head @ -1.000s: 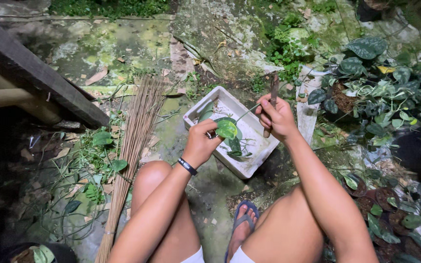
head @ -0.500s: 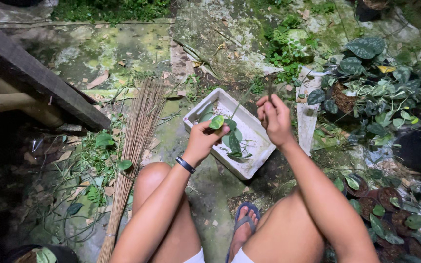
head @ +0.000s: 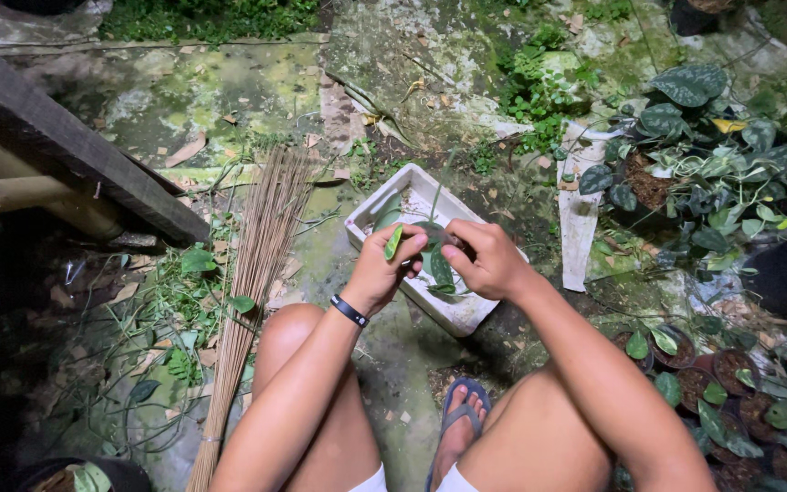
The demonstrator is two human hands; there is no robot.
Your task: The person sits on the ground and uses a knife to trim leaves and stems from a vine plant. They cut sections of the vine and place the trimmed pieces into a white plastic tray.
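Two hands are closed on a leafy green cutting [head: 436, 264] above a white tray [head: 371, 221], left hand [head: 387, 266] and right hand [head: 487, 259] nearly touching; a stick broom [head: 252, 273] lies left of them.

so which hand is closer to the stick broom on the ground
Left. The left hand holds a leafy cutting over the white tray, just right of the stick broom. The right hand is further right, beyond the left.
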